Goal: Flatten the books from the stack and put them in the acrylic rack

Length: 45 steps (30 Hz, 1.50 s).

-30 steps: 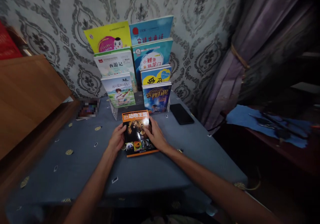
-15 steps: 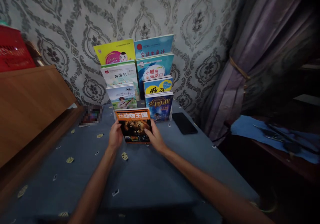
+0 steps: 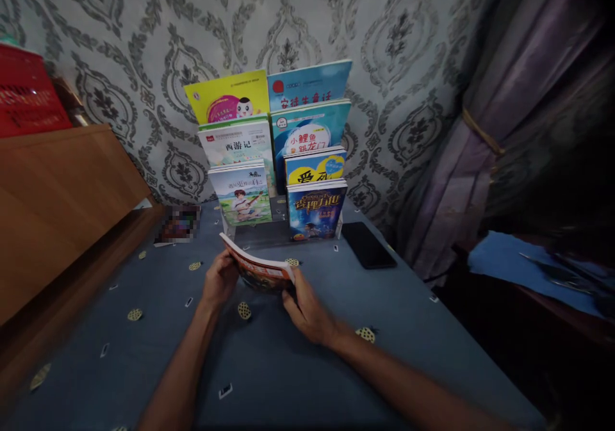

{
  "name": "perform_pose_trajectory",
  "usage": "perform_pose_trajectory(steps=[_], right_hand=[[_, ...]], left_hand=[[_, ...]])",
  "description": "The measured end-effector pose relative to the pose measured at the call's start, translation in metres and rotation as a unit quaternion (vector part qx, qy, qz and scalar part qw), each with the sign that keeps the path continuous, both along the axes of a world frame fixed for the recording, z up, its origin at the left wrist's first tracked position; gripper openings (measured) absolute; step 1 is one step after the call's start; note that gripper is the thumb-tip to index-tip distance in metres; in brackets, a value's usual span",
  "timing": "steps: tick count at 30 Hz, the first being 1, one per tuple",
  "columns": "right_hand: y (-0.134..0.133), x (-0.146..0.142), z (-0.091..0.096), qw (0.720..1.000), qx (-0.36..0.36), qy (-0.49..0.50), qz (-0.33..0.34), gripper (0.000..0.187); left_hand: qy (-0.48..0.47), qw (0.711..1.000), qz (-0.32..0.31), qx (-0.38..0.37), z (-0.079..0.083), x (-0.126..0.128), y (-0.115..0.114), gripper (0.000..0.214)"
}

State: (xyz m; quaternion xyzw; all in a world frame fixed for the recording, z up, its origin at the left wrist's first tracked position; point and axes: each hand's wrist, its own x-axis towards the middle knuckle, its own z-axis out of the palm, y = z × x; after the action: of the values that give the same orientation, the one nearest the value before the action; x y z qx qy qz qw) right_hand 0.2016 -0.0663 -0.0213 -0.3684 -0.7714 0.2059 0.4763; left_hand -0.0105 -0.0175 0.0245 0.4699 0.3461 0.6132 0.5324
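Between my hands is a thin book [image 3: 263, 276] with an orange and dark cover. It is tilted and bowed, so its white page edge faces up. My left hand [image 3: 221, 282] is closed on its left end, and my right hand [image 3: 307, 306] grips the right end with the thumb on the near side. Just behind it stands a tiered rack [image 3: 269, 232] of books. A blue book [image 3: 316, 212] is at the front right of the rack, and a book with a guitar player [image 3: 245, 195] is at the front left.
Taller books rise behind, among them a yellow one [image 3: 230, 95] and a light blue one [image 3: 310, 84]. A black phone [image 3: 368, 245] lies right of the rack on the blue tablecloth [image 3: 269, 373]. A wooden cabinet [image 3: 72, 187] borders the left; a curtain [image 3: 446, 181] hangs at right.
The book has come away from the rack toward me and tipped from upright, its cover now foreshortened and bent. Both hands moved with it, still gripping. The view shifted slightly.
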Motion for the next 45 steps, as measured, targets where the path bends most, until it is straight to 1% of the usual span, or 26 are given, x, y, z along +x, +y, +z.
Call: perform_pose_trajectory(steps=[4,9,13,18,20,22,24,28,30,32,36,40,42,45], right_hand=[[-0.002,0.000,0.002,0.999,0.008,-0.028,0.024,0.041],[-0.001,-0.001,-0.002,0.999,0.014,-0.032,0.041,0.044],[0.003,-0.001,-0.007,0.999,-0.005,-0.030,0.027,0.045],[0.013,0.005,-0.011,0.999,-0.030,-0.021,0.004,0.050],[0.017,0.008,-0.010,0.999,-0.035,-0.014,-0.010,0.047],[0.020,0.011,-0.005,0.999,-0.032,-0.012,-0.014,0.039],[0.023,0.013,0.001,1.000,-0.022,-0.013,-0.016,0.033],[0.028,0.015,0.008,0.999,-0.005,-0.010,-0.045,0.026],[0.030,0.016,0.010,0.998,-0.016,-0.001,-0.060,0.023],[0.033,0.015,0.011,0.997,-0.034,0.018,-0.064,0.025],[0.041,0.012,0.015,0.996,-0.047,0.049,-0.064,0.029],[0.061,0.005,0.015,0.995,-0.049,0.041,-0.074,0.028],[0.077,0.001,0.014,0.995,-0.045,0.036,-0.087,0.027],[0.101,-0.009,0.017,0.995,-0.035,0.019,-0.096,0.020]], left_hand=[[0.022,1.000,-0.020,0.003,0.005,-0.003,-0.001,0.016],[-0.011,1.000,-0.002,-0.001,0.006,-0.002,0.000,0.019],[-0.013,1.000,0.012,-0.002,0.001,-0.003,0.002,0.019],[-0.014,1.000,0.007,-0.009,-0.005,-0.004,0.003,0.022],[-0.014,1.000,-0.005,-0.004,-0.006,-0.005,0.003,0.024],[-0.009,1.000,-0.023,0.006,-0.006,-0.006,0.003,0.028],[0.016,0.999,-0.039,0.018,-0.005,-0.010,0.004,0.028],[0.119,0.990,-0.062,0.032,-0.003,-0.021,0.008,0.024],[0.160,0.984,-0.067,0.049,-0.001,-0.025,0.010,0.025],[0.185,0.978,-0.062,0.072,0.000,-0.025,0.011,0.027],[0.206,0.974,-0.029,0.091,-0.005,-0.022,0.016,0.027],[0.231,0.968,0.046,0.083,-0.015,-0.022,0.028,0.025],[0.267,0.957,0.087,0.075,-0.018,-0.024,0.037,0.030],[0.343,0.922,0.156,0.086,-0.016,-0.027,0.050,0.029]])
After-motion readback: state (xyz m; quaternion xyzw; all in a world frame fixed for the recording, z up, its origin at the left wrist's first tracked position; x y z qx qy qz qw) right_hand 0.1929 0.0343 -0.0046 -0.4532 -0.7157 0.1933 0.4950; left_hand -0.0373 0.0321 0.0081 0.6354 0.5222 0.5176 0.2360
